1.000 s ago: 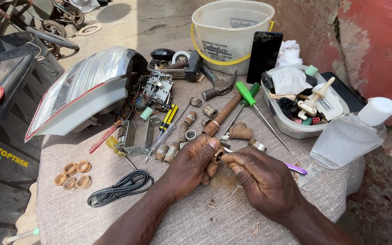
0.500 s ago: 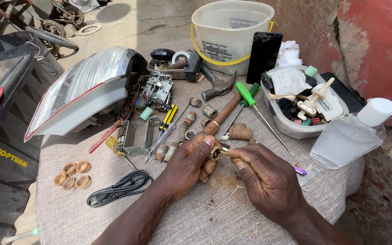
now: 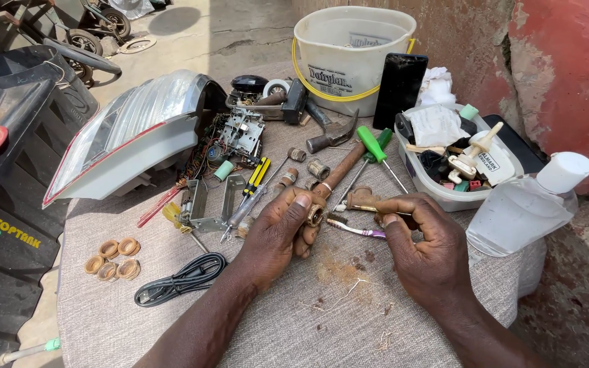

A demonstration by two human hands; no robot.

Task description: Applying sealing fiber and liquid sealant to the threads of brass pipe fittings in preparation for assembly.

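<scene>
My left hand (image 3: pixel 277 235) fingers pinch brass fitting (image 3: pixel 314 217); right hand (image 3: pixel 417 238) has drawn back — grips thin tool (image 3: pixel 356 230), tip just clear.

A white bucket (image 3: pixel 349 54) stands at the far edge of the cloth. Left of it lies a car tail lamp (image 3: pixel 131 133); just right, a black phone (image 3: pixel 399 88) leans. Nearer than the bucket lie a hammer (image 3: pixel 335 146) and a green screwdriver (image 3: pixel 376 146). Far right of it stands a clear bottle (image 3: pixel 523 208).
</scene>
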